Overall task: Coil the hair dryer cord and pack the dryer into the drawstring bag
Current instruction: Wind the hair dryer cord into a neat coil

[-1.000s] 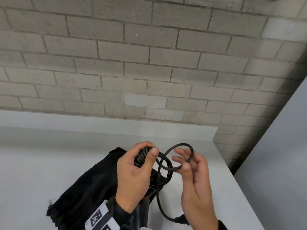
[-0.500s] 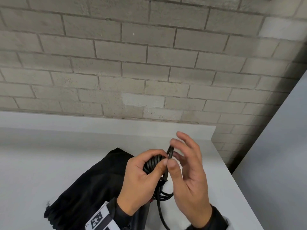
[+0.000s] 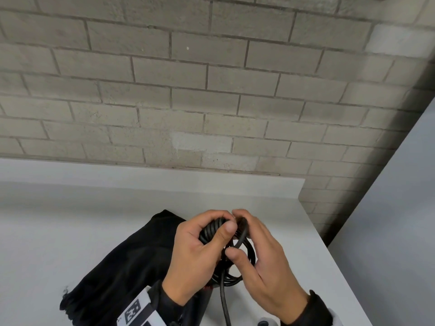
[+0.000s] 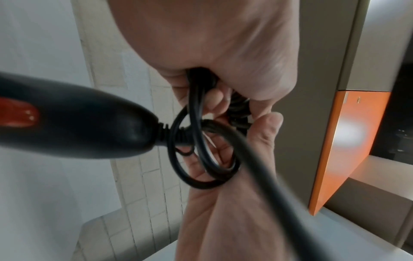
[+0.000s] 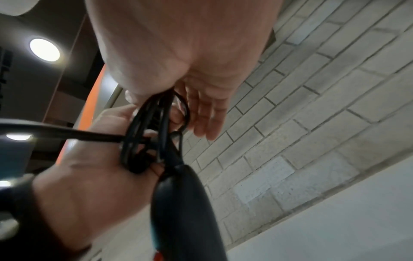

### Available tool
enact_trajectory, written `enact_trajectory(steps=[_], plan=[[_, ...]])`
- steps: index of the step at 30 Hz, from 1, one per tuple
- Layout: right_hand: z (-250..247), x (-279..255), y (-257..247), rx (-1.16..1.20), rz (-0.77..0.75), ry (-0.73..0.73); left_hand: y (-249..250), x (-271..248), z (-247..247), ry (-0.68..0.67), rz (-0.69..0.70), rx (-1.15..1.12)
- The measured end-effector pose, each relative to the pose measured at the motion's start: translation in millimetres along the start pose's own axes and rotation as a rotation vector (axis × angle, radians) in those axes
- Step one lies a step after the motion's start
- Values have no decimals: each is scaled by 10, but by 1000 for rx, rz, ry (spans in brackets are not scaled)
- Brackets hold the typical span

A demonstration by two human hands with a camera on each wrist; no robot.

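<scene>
1. Grey block wall behind, white tabletop (image 3: pixel 70 231) below my hands.
2. Cord (image 3: pixel 213 230) is mostly coiled: left hand (image 3: pixel 195 260) clenches the loops, right hand (image 3: pixel 266 262) pinches a strand beside them; a tail hangs loose.
3. Hair dryer (image 4: pixel 73 120) dangles under the coil, unpacked.
4. Black drawstring bag (image 3: pixel 122 267) lies flat on the tabletop; I judge it empty.

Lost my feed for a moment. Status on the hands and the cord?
Left hand grips the coiled cord. Right hand pinches a loop on. Drawstring bag flat on table, dryer still out.
</scene>
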State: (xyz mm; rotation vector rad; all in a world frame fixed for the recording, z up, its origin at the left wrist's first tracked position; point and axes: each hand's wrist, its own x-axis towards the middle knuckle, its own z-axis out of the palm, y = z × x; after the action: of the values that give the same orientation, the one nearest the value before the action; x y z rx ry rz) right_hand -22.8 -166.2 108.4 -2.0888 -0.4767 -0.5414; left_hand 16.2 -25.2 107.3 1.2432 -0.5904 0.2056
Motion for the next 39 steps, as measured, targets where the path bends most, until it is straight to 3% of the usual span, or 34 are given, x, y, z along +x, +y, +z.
enact_trajectory(steps=[13, 21, 26, 35, 39], plan=[[-42, 11, -187, 334, 291, -126, 82, -14, -67, 19, 177, 245], [-160, 12, -242, 560, 398, -303, 150, -3, -74, -202, 262, 146], [-217, 21, -309, 572, 463, -395, 78, -17, -113, -246, 297, 304], [-153, 22, -313, 423, 489, -399, 168, -38, -40, -248, 199, 126], [-162, -10, -317, 360, 524, -336, 136, -85, -42, -140, 73, 88]])
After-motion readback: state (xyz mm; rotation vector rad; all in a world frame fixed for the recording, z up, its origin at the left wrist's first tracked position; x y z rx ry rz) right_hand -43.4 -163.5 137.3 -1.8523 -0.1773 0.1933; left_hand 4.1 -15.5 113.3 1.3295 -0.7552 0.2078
